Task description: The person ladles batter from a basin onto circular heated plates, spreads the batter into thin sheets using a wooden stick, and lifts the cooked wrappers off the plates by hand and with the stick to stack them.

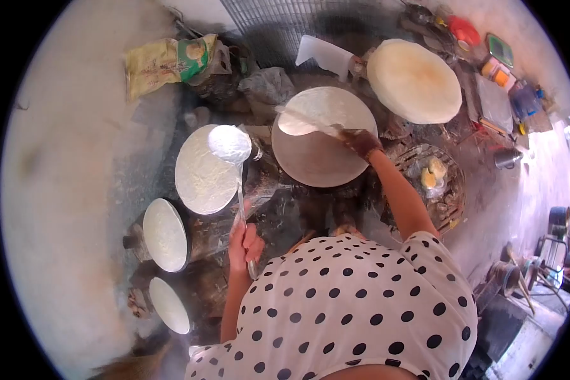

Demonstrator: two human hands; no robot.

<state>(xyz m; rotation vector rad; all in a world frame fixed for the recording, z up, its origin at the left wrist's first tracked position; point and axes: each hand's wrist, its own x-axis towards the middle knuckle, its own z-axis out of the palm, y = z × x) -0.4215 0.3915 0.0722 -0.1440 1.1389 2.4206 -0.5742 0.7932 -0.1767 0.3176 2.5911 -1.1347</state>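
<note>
My left hand (246, 244) is wrapped round the long handle of a ladle (229, 144). Its round bowl, coated in pale batter, is over a wide basin of batter (202, 180). On the round griddle (320, 166) in front of me, white batter (329, 101) covers the far part, while the near part is bare and brownish. My right hand (363, 144), seemingly in a dark glove, is closed on a thin flat spreader (307, 119). The spreader lies across the griddle at the batter's near edge. Its grip is hidden by the fingers.
A thick round stack of pale flatbreads (415, 82) stands beyond the griddle on the right. Below it, a round rack (424, 183) bears yellowish lumps. Two pale round basins, the nearer one (169, 305) and another (164, 234), stand at left. A yellow-green sack (171, 63) leans by the wall.
</note>
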